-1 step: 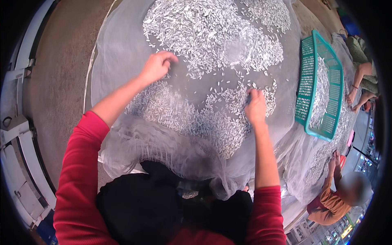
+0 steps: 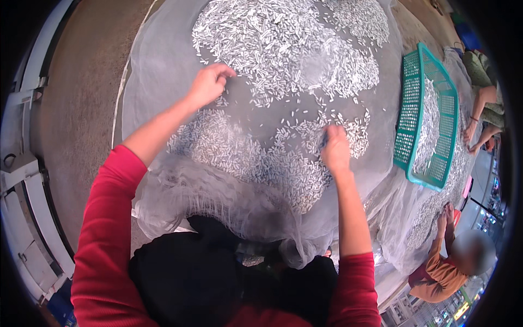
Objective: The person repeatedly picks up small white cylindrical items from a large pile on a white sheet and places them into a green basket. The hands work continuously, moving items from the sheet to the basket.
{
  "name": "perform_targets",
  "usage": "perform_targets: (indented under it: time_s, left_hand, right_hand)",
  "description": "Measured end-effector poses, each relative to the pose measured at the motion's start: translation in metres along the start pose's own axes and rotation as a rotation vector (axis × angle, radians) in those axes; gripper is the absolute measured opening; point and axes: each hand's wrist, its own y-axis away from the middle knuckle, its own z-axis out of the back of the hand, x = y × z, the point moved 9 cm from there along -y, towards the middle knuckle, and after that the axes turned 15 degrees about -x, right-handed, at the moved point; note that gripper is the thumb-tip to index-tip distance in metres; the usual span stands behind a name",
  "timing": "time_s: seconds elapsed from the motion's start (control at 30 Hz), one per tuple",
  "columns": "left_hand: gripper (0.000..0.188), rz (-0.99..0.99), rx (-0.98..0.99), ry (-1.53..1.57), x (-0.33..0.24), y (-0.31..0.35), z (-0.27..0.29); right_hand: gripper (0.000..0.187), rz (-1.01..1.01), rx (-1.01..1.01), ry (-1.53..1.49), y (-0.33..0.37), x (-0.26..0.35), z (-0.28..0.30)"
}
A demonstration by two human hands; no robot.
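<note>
A large pile of small whitish, rod-shaped pieces (image 2: 261, 43) lies on a grey mesh cloth (image 2: 158, 71). My left hand (image 2: 210, 85) is over the bare mesh at the pile's near left edge, fingers apart and pointing right, with nothing visible in them. Closer to me spreads a second, looser heap of similar pieces (image 2: 229, 144). Above the right part of that heap is my right hand (image 2: 336, 148), its fingers bent together and slightly blurred. A dark patch shows beside its thumb, too unclear to name.
A green plastic basket (image 2: 408, 114) with pale pieces inside stands at the right. Beyond it, a co-worker's hands (image 2: 447, 212) reach into another spread of pieces, and another person's arm (image 2: 480, 103) shows farther back. Bunched netting (image 2: 218, 188) lies before me.
My right hand has shifted slightly nearer to me and to the left over the near heap. My left hand stays almost in place, its fingers slightly moved.
</note>
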Motion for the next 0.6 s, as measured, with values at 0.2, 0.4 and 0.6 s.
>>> perform_targets:
  time_s: [0.2,0.4,0.6]
  left_hand:
    - [0.026,0.199,-0.454,-0.11,0.075,-0.063,0.052]
    - [0.028,0.339,-0.79,0.078,0.089,-0.072,0.026]
    - [0.046,0.48,-0.672,0.391,0.046,-0.037,-0.048]
  right_hand:
    - [0.039,0.078,0.252,-0.349,0.007,0.029,-0.018]
    - [0.051,-0.31,0.023,-0.66,-0.081,0.0,-0.029]
    - [0.088,-0.416,-0.039,-0.762,-0.1,0.057,-0.077]
